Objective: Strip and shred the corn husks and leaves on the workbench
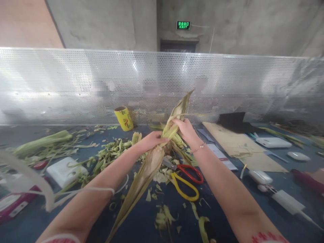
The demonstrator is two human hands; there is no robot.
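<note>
Left hand: our left hand (155, 138) was closed on the middle of a long husk (153, 160), pinching it between thumb and fingers.
Right hand: our right hand (182, 127) pinched the same husk a little higher and farther from us; we could not tell how its hidden fingertips sat.
Husk: we had it slantwise above the bench (141, 227), one pointed tip up toward the screen, the other trailing down toward us between our forearms.
Wrists: we wore a thin bracelet (199, 147) on the right and a white cord (101, 189) across the left forearm.
Scissors: just below our hands lay scissors (174, 166), one handle loop red and one yellow, among pale scraps (162, 176).
Left side: beside our left arm we had a heap of green strips (112, 153), then a white block (66, 172) and, farther off, a thick green bundle (45, 141).
Right side: past our right arm lay a brown sheet (264, 162), a white case (260, 176) and a white adapter (288, 201).
Back edge: a yellow roll (124, 119) stood tilted near a perforated screen (227, 84).
Wall: beyond it we saw a green exit sign (183, 25).
</note>
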